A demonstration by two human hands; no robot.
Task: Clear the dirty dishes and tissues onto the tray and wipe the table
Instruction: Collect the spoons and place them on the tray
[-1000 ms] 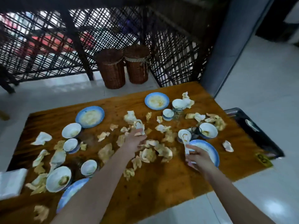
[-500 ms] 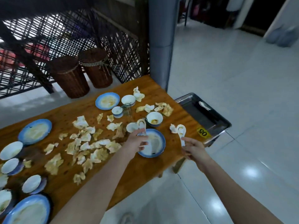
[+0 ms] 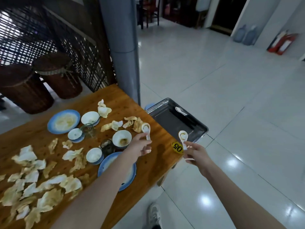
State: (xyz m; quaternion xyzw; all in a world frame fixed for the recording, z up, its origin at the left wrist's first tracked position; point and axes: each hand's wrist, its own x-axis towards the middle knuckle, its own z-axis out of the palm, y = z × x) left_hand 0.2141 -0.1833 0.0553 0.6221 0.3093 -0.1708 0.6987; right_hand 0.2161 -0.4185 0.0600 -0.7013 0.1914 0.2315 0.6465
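My left hand (image 3: 140,146) grips a white ceramic spoon (image 3: 146,128) by its handle above the table's right end. My right hand (image 3: 194,152) pinches a second white spoon (image 3: 183,136), held just off the table's corner, near the metal tray (image 3: 166,120). One more white spoon (image 3: 180,111) lies inside the tray. The wooden table (image 3: 115,100) carries several crumpled stained tissues (image 3: 49,184), small white bowls (image 3: 122,138) and blue-rimmed plates (image 3: 63,121). My left forearm covers part of the nearest plate (image 3: 130,179).
A yellow "05" tag (image 3: 177,147) marks the table corner. A clear glass (image 3: 88,129) stands among the bowls. Two wicker baskets (image 3: 56,80) and a grey pillar (image 3: 122,47) stand behind the table. My shoe (image 3: 154,214) is on the shiny tiled floor (image 3: 231,104).
My view has swung right toward the tray. Both hands have lifted their spoons off the table and carried them rightward, the right one past the table corner.
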